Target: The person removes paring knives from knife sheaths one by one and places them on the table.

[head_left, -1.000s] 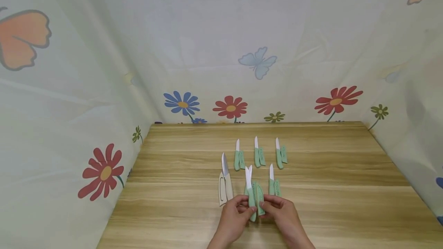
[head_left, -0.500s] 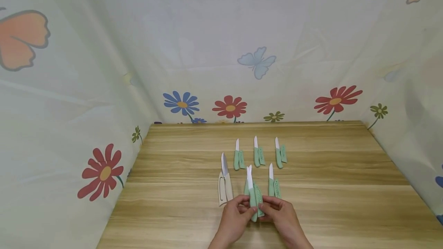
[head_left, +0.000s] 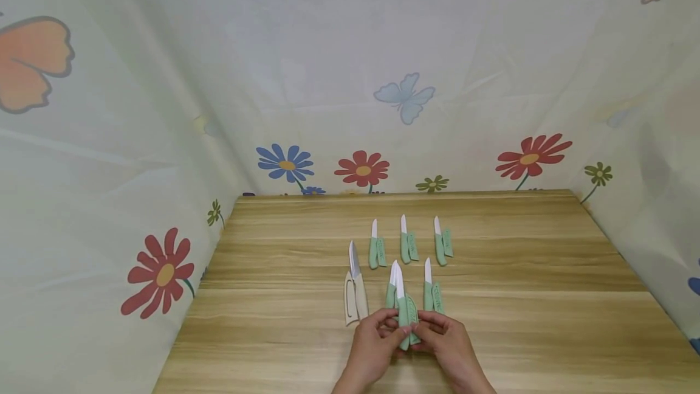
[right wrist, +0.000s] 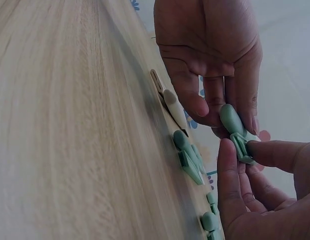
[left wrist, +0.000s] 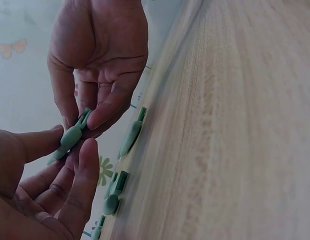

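The table (head_left: 273, 321) is pale wood with a streaked grain and a smooth, low-sheen finish. The green knife (head_left: 403, 315) has a matt plastic handle and a white blade, perhaps ceramic, though it is too small to tell. The flowered backdrop (head_left: 164, 138) is thin, creased cloth.

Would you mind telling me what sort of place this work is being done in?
Probably a makeshift tabletop booth rather than a kitchen: a wooden table is walled on three sides by a flower-and-butterfly printed cloth, and small green knives with sheaths lie in tidy rows.
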### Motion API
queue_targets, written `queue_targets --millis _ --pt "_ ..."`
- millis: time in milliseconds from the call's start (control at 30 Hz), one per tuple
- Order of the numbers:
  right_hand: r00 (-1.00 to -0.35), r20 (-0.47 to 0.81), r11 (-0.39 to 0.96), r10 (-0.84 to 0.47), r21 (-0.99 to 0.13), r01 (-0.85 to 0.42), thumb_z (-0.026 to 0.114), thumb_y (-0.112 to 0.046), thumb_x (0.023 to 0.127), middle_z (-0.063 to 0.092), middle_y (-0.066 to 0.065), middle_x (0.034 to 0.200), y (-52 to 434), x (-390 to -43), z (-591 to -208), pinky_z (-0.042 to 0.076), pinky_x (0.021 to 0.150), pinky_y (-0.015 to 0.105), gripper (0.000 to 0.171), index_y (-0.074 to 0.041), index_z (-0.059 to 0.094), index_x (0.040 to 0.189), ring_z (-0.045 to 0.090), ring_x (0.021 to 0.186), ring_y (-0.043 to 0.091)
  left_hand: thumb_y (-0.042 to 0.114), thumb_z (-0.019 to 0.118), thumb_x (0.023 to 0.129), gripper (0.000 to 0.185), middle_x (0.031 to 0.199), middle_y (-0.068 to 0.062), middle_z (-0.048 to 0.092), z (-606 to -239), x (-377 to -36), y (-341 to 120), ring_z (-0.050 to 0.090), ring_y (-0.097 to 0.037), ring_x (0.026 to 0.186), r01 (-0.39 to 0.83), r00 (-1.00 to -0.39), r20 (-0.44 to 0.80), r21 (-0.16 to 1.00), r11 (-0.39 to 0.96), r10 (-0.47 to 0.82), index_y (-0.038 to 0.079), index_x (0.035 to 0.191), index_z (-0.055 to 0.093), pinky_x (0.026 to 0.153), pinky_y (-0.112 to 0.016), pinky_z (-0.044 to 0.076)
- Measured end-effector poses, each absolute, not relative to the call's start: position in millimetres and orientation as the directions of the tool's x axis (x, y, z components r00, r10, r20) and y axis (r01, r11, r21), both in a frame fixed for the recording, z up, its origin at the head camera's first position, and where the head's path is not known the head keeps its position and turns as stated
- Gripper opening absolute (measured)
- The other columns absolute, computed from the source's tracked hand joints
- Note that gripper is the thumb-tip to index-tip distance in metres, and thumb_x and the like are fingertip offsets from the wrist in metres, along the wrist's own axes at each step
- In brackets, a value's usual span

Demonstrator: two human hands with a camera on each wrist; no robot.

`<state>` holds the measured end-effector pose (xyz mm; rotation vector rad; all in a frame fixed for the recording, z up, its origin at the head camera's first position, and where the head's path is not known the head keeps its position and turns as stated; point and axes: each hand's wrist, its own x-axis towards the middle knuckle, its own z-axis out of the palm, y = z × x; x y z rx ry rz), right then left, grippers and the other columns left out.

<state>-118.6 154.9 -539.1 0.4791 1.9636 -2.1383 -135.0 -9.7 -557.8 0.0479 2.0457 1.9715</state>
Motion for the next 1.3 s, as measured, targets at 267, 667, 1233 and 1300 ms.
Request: queue_targets --millis 267,667,1233,1300 --pt "-0.92 -0.378 -0.099 0.1 -0.924 0.369 0.066 0.002 0.095 0.074 0.009 0.096 155 -120 -541 0.064 0.072 0.034 0.042 0.016 0.056 0.133 0.072 0.086 0.019 0.021 0.079 0.092 0.044 0.088 0.0 0.069 -557 -133 -10 0.07 -0.013 0.059 -0.225 -0.944 -0.233 0.972 0.061 0.234 0.009 0.132 0.067 0.055 -0.032 0.062" --pt "-0.919 -0.368 -0.097 0.139 -0.929 0.357 0.069 0.0 0.094 0.074 0.011 0.097 161 -118 -541 0.064 0.072 0.035 0.043 0.016 0.058 0.132 0.072 0.083 0.019 0.01 0.074 0.095 0.05 0.094 -0.006 0.068 -561 -134 -3 0.072 -0.017 0.061 -0.253 -0.92 -0.254 0.967 0.041 0.298 0.004 0.142 0.059 0.059 -0.034 0.064" --pt "-0.909 -0.365 -0.037 0.201 -0.93 0.365 0.069 -0.002 0.096 0.074 0.007 0.095 201 -115 -546 0.064 0.074 0.031 0.046 0.014 0.056 0.137 0.071 0.081 0.011 0.002 0.069 0.095 0.052 0.092 0.008 0.065 -553 -142 38 0.069 -0.007 0.06 -0.13 -0.899 -0.205 0.969 0.21 0.388 0.003 0.145 0.055 0.054 -0.023 0.059" --pt "-0.906 -0.365 -0.003 0.214 -0.928 0.373 0.069 -0.003 0.096 0.075 0.005 0.095 209 -116 -547 0.063 0.073 0.029 0.047 0.012 0.056 0.138 0.071 0.08 0.01 0.003 0.07 0.095 0.053 0.09 0.009 0.064 -550 -145 46 0.068 -0.006 0.058 -0.119 -0.9 -0.212 0.96 0.253 0.381 0.003 0.145 0.056 0.052 -0.022 0.058"
